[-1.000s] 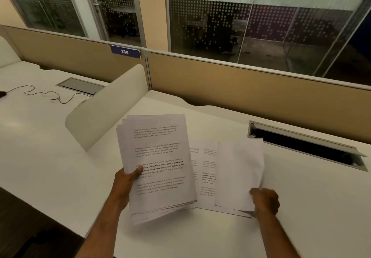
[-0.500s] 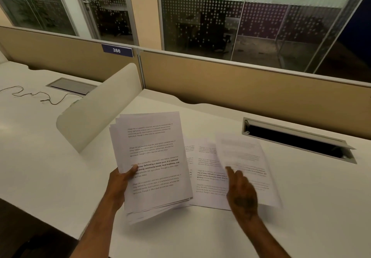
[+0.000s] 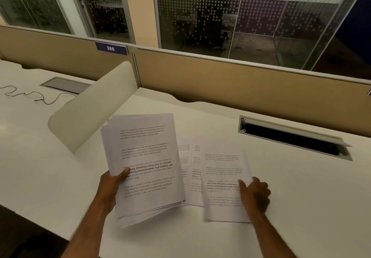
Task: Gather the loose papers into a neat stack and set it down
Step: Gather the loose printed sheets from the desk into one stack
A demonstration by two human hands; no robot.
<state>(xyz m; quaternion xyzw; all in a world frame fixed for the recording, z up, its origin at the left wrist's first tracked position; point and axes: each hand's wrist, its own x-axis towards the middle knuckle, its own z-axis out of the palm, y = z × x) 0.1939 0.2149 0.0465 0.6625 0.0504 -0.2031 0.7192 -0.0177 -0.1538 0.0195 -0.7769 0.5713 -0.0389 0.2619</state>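
My left hand (image 3: pixel 112 183) grips a thick stack of printed white papers (image 3: pixel 144 163) by its left edge, thumb on top, holding it tilted above the white desk (image 3: pixel 301 197). Its sheets are fanned unevenly at the bottom. My right hand (image 3: pixel 255 194) pinches the right edge of a single printed sheet (image 3: pixel 222 181), text side up, with the thumb on top. Between stack and sheet, two more loose sheets (image 3: pixel 192 177) lie flat on the desk, partly covered on both sides.
An open cable tray slot (image 3: pixel 291 137) is sunk into the desk at the right rear. A white curved divider (image 3: pixel 90 109) stands to the left, with a black cable (image 3: pixel 34 96) on the neighbouring desk. A tan partition (image 3: pixel 241 81) closes the back.
The right-hand sheet showed its blank side a second ago; it now faces text up and has come nearer, gripped at its right edge. The left hand's stack has hardly moved.
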